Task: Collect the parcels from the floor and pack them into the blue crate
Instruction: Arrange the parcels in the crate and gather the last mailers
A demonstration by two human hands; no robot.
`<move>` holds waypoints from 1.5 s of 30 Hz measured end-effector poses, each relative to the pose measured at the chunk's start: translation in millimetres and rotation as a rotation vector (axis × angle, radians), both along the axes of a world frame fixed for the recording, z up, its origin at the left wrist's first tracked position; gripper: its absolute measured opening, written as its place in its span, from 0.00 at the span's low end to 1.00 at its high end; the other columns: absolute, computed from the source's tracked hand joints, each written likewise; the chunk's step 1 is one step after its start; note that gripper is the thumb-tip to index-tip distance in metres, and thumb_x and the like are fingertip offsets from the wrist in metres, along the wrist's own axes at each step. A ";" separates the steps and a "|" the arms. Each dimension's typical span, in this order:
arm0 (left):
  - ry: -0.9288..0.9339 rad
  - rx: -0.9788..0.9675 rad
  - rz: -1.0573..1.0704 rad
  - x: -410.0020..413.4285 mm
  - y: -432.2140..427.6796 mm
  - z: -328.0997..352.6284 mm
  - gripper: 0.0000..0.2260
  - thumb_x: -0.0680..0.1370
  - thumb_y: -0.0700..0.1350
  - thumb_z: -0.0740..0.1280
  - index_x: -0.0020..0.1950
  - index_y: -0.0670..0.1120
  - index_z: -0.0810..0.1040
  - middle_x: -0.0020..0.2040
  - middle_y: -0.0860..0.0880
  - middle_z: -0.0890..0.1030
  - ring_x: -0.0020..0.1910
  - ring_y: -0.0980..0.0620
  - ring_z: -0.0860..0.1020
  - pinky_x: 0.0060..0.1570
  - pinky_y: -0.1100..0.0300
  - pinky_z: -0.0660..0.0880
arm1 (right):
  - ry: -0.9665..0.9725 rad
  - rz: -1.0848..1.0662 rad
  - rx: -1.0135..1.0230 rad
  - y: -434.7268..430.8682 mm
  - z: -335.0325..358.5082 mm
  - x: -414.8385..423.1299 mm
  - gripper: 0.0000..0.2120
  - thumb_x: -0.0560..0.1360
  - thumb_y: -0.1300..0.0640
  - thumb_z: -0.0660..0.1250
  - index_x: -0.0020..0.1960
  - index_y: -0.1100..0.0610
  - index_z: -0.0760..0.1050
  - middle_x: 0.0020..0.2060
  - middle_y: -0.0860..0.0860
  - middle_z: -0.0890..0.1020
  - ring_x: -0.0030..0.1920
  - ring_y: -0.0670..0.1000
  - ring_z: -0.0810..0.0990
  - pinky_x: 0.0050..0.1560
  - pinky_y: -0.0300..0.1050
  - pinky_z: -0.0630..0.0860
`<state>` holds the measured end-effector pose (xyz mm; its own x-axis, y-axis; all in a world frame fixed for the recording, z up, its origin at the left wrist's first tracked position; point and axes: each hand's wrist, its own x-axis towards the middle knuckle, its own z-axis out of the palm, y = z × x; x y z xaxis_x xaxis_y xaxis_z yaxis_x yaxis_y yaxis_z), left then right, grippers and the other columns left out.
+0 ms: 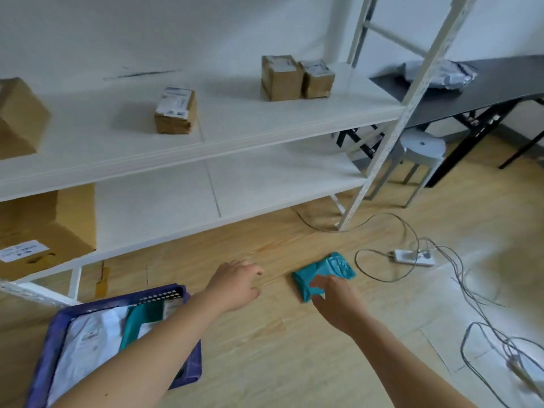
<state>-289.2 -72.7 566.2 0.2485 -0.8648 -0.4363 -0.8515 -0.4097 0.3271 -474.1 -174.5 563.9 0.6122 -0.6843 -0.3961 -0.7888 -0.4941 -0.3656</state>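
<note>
One teal parcel on the floor, under the right hand's open grip.

Six cardboard boxes, one blue crate, one stool.

This is looking like a storeroom for parcels. Brown boxes are sitting on a big white shelf at 12 o'clock. A wrapped grey bag is lying on a black table at 2 o'clock. Wires are trailing over the wooden floor.
</note>
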 end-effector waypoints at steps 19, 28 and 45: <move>0.056 0.138 0.069 -103.3 -223.6 -92.7 0.20 0.78 0.50 0.62 0.70 0.52 0.68 0.69 0.51 0.69 0.67 0.51 0.69 0.64 0.56 0.67 | 0.108 -0.059 0.141 -248.3 -96.7 -106.1 0.16 0.75 0.55 0.61 0.63 0.48 0.74 0.59 0.49 0.78 0.58 0.50 0.77 0.56 0.43 0.74; 0.083 0.139 0.212 -63.9 -350.3 -184.9 0.20 0.79 0.48 0.61 0.71 0.52 0.66 0.69 0.51 0.69 0.66 0.50 0.70 0.62 0.56 0.69 | 0.224 0.107 0.153 -376.1 -185.6 -50.2 0.18 0.76 0.56 0.60 0.66 0.48 0.71 0.63 0.48 0.76 0.61 0.51 0.76 0.56 0.43 0.72; 0.092 0.188 0.406 -34.5 -427.6 -522.9 0.20 0.78 0.47 0.63 0.70 0.52 0.67 0.67 0.51 0.69 0.65 0.50 0.70 0.64 0.56 0.67 | 0.409 0.269 0.141 -475.9 -547.2 5.0 0.24 0.75 0.62 0.56 0.70 0.51 0.64 0.63 0.55 0.76 0.62 0.57 0.75 0.54 0.45 0.72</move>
<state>-323.7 -500.3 43.3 0.5040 -0.6087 -0.6127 -0.5805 -0.7641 0.2814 -469.1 -650.4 16.8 0.5350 -0.4458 -0.7176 -0.7326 -0.6678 -0.1314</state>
